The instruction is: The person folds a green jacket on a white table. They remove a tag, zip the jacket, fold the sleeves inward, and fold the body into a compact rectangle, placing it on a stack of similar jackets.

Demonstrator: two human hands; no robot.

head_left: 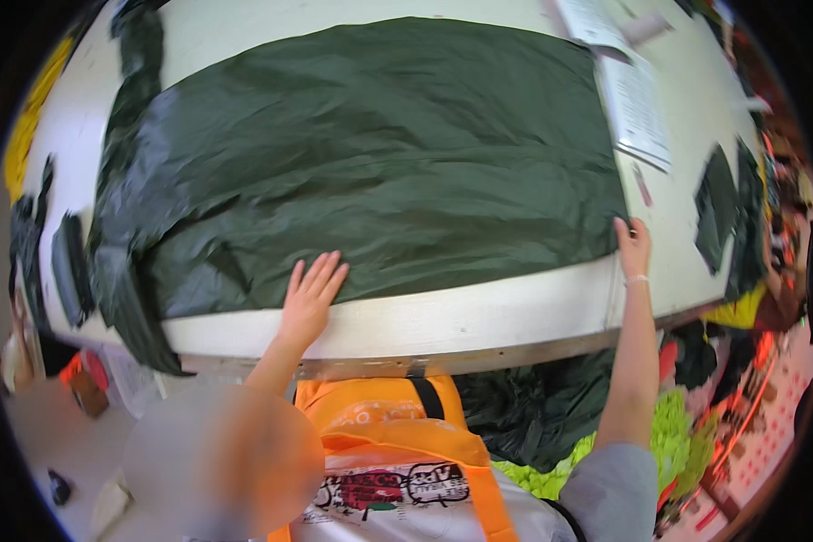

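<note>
A large dark green garment piece [388, 135] of thin, shiny, wrinkled cloth is spread over the white table [479, 303]. Its narrow strips hang at the left, one drooping over the table's front edge. My left hand [312, 291] lies flat on the near edge of the cloth, left of the middle, fingers stretched out. At the near right corner, my right hand [634, 239] pinches the cloth edge between thumb and fingers; a bracelet circles that wrist.
Printed sheets [637, 108] lie at the far right, with a small slim reddish tool [641, 183] nearby. More dark green pieces [716, 208] rest at the right end and a folded one [70, 271] at the left. Bright green cloth [668, 434] is heaped below the table.
</note>
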